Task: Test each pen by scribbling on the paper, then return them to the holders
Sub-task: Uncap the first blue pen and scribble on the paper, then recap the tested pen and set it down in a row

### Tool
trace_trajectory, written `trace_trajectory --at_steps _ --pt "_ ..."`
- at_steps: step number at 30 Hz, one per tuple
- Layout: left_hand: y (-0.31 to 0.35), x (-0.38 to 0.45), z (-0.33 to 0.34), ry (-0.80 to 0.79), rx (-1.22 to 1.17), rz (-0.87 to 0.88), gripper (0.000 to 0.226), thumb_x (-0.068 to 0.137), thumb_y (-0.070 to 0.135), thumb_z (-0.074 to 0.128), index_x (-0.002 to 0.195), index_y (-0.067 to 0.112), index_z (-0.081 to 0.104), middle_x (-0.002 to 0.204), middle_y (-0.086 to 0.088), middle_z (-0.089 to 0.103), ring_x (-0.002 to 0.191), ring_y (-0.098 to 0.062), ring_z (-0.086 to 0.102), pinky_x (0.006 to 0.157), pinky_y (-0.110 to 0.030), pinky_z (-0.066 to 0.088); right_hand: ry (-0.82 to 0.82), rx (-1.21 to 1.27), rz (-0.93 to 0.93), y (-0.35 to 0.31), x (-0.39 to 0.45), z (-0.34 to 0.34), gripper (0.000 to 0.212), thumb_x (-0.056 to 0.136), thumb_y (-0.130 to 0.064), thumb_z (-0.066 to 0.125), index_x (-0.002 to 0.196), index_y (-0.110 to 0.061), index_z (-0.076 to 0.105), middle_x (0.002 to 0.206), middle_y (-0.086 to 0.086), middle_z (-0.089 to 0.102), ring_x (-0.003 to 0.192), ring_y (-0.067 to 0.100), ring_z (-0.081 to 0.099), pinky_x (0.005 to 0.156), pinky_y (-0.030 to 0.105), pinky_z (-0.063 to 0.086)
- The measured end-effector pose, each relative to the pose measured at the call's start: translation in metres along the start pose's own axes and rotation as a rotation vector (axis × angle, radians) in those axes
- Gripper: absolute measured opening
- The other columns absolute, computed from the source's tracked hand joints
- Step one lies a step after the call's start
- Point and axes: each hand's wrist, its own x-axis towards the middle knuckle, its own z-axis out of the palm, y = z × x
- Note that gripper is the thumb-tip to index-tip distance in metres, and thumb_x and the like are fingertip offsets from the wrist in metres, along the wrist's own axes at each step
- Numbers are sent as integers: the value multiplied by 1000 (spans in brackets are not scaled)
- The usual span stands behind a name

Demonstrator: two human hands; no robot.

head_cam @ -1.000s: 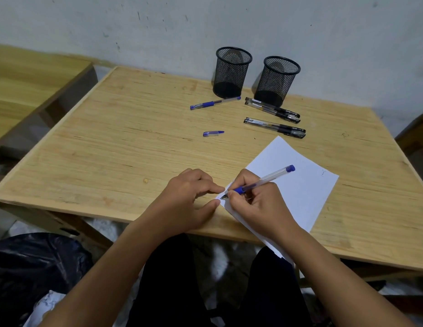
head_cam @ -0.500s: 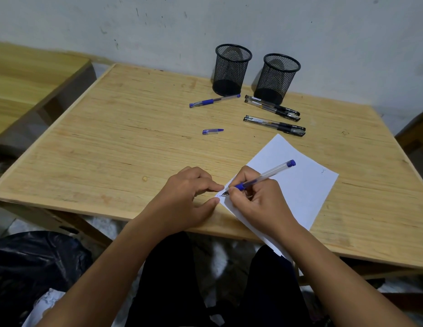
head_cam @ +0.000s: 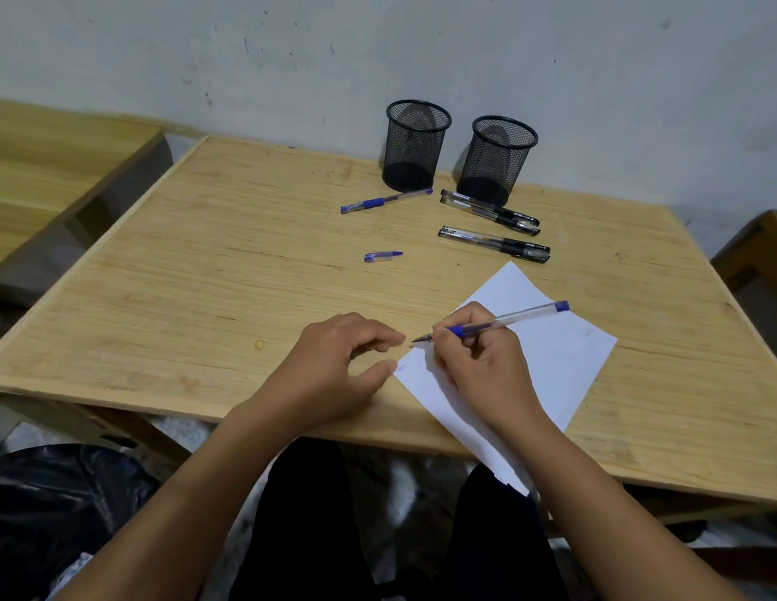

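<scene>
holders point(head_cam: 418, 145) point(head_cam: 497, 160) hold nothing visible; pens point(head_cam: 491, 212) lie beside.

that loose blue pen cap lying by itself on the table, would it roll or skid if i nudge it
The blue cap looks small and light, so a nudge would likely send it skidding on the smooth wooden table. It is rounded, so it may roll a little, though a clip, if it has one, would probably stop it.

A pale wooden table point(head_cam: 204, 297) carries two black mesh cylindrical holders point(head_cam: 416, 145) at twelve o'clock, a blue-capped clear pen point(head_cam: 386, 200), four black pens point(head_cam: 493, 227), a loose blue cap point(head_cam: 382, 255) centrally, white paper sheet point(head_cam: 564, 362) at four o'clock.
</scene>
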Motion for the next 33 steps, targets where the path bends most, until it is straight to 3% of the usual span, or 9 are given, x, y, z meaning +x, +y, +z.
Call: trace_trajectory --at_steps 3,7,9,12,18,20,23,29,33 --pt "1 19 -5 93 -6 -65 27 81 23 66 107 26 65 93 9 62 81 1 55 68 2 35 61 115 58 -5 5 -6 9 90 -7 55 82 -5 60 46 -8 53 41 1 45 45 9 35" --pt "-10 62 -5 242 98 -125 31 83 24 62 114 22 61 111 3 59 100 -8 52 84 -11 32 124 226 106 -13 11 -14 8 90 -7 54 88 -6 62 54 0 55 44 5 47 44 12 37" --pt "-18 82 -3 253 167 -160 34 84 25 60 118 21 58 120 -2 57 113 -16 49 92 -22 33 134 293 126 -18 13 -18 13 92 -12 51 87 -8 63 58 -1 59 47 7 49 43 15 36" --pt "-28 102 3 198 265 -203 34 85 28 59 119 20 58 121 -3 57 115 -19 47 93 -28 38 138 363 119 -23 17 -23 22 95 -13 44 88 -7 63 64 4 62 50 11 51 40 19 34" --pt "-23 108 3 208 261 -223 20 87 30 60 104 20 64 106 0 63 100 -14 51 78 -22 36 148 382 89 -31 28 -29 16 96 -12 43 82 -12 51 70 11 65 50 10 56 38 21 36" --pt "-11 100 0 248 126 -204 17 86 26 61 102 21 64 103 3 65 94 -10 55 78 -16 37 160 373 58 -34 30 -29 16 94 -10 46 79 -13 52 69 8 65 50 10 55 39 21 36" --pt "12 85 -5 305 -155 -197 10 85 16 63 94 21 66 93 5 68 80 1 59 64 1 38 183 373 16 -39 33 -29 14 90 -7 53 77 -12 56 62 2 61 48 11 50 40 20 36" --pt "37 66 -8 289 -318 -160 14 84 13 64 89 26 67 77 6 66 65 3 53 60 -3 40 187 402 -17 -46 35 -29 15 89 -6 56 75 -12 59 56 -3 59 45 10 47 39 20 34" --pt "45 63 -11 283 -334 -136 16 84 13 65 88 28 67 78 12 66 69 3 55 62 -4 40 182 402 -21 -46 33 -31 16 89 -7 56 74 -13 59 55 -2 59 44 10 45 39 20 33"
